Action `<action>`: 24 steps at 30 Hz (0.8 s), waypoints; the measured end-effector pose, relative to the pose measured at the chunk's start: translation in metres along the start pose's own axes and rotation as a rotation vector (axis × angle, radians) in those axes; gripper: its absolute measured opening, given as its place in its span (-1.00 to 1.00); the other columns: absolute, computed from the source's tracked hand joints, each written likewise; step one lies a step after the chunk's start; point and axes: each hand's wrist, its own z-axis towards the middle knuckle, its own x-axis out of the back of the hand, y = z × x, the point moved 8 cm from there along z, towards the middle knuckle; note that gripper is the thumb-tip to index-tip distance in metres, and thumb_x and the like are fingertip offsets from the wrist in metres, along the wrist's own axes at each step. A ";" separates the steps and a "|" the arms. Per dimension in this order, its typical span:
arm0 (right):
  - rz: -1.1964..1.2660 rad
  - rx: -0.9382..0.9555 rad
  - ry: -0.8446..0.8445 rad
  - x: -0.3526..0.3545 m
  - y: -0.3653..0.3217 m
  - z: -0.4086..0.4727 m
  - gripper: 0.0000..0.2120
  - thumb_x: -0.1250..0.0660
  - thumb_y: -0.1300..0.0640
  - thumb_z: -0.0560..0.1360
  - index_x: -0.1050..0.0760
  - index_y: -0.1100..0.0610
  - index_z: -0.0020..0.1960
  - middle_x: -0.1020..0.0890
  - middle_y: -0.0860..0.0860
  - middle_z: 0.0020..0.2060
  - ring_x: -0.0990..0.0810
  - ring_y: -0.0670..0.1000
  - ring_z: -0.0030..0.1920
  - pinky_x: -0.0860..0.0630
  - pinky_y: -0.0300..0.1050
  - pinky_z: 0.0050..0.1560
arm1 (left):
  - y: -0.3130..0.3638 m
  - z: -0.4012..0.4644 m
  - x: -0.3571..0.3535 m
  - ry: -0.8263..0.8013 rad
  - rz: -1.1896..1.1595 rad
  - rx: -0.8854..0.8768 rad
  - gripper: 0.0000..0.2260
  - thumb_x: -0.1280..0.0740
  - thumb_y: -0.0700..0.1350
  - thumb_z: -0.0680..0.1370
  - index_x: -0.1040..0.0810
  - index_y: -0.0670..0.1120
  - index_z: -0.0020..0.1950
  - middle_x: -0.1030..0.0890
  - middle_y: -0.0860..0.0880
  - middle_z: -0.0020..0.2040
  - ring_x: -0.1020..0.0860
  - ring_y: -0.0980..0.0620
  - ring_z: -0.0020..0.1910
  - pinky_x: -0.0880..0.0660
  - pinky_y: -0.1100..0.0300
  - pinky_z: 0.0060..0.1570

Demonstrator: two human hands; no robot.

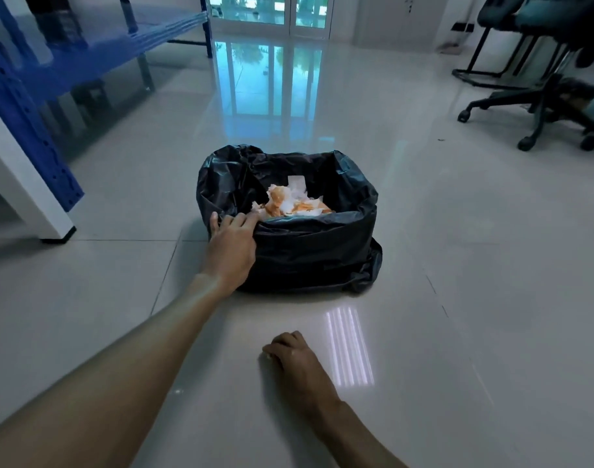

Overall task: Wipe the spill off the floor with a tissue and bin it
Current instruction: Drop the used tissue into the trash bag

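Note:
A low bin lined with a black bag (309,251) stands on the glossy tiled floor in the middle of the view. Inside lie crumpled white tissues stained orange (288,202). My left hand (231,248) grips the bin's near left rim, fingers curled over the bag's edge. My right hand (297,361) rests on the floor in front of the bin, fingers curled under into a loose fist; a tiny pale bit shows at the fingertips, too small to identify. No spill is visible on the tiles around the hands.
A blue metal shelf rack (35,106) with a white table leg (25,184) stands at the left. Office chairs on castors (538,106) stand at the right. Glass doors (272,11) are at the back.

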 end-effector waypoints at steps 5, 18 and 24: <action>-0.010 0.165 0.078 0.065 -0.063 0.005 -0.74 -0.31 0.39 0.52 -0.64 0.21 0.14 -0.61 0.04 0.01 -0.53 0.06 0.06 -0.54 -0.11 0.03 | 0.011 -0.060 0.030 0.023 0.005 -0.023 -0.58 -0.25 -0.26 0.52 -0.40 -0.06 0.38 -0.58 -0.05 0.15 -0.49 -0.10 0.16 -0.17 -0.22 0.42; 0.053 -0.067 0.290 0.204 -0.076 0.090 -0.75 -0.27 0.36 0.56 -0.65 0.22 0.15 -0.69 0.12 0.05 -0.64 0.05 0.08 -0.54 -0.27 0.09 | 0.035 -0.152 0.066 -0.002 0.006 -0.097 -0.58 -0.38 -0.25 0.45 -0.47 -0.02 0.29 -0.60 0.03 0.13 -0.53 -0.01 0.14 -0.27 -0.16 0.40; 0.070 -0.250 0.172 0.193 -0.050 0.074 -0.63 -0.20 0.38 0.56 -0.56 0.19 0.31 -0.60 0.10 0.26 -0.55 0.02 0.27 -0.41 -0.37 0.17 | 0.027 -0.151 0.067 -0.029 -0.048 -0.046 -0.57 -0.31 -0.35 0.47 -0.48 0.02 0.27 -0.59 0.08 0.13 -0.51 0.05 0.16 -0.15 -0.05 0.45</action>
